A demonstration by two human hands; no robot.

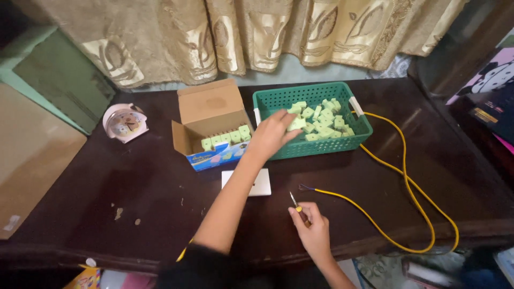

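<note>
1. Basket [276, 99]: green perforated plastic, rectangular, at the back centre of the table [107, 182]. It holds a loose heap of pale green blocks [321, 120], piled mostly in the middle and right part; the left end shows bare floor.
2. Table: dark brown wood, glossy, with a few pale scuffs near the front left. A patterned gold curtain [241, 37] hangs behind it.
3. Cardboard box [211, 126]: just left of the basket, lid flap [210, 101] folded up and back. Inside, a neat row of the same green blocks [227, 138] stands along the front wall. Box front is blue.
4. Yellow cable [407, 182]: starts at the basket's right rim, loops down past the front right edge of the table, and comes back toward the middle, ending in a stripped tip just right of the white plate.
5. Left hand [273, 134]: arm reaches across the table, hand over the basket's left end, fingers spread and reaching down at the edge of the heap. Can't tell if it has a block pinched; no clear grip visible.
6. Right hand [313, 227]: near the front edge of the table, closed around a small screwdriver [296, 203] with a yellow band, metal tip pointing up-left toward the cable end.
7. White plate [247, 183]: flat square piece lying on the table between box and right hand, partly covered by the left forearm.
8. Pink alarm clock [125, 123]: small, round, at the far left, well apart from the box.
</note>
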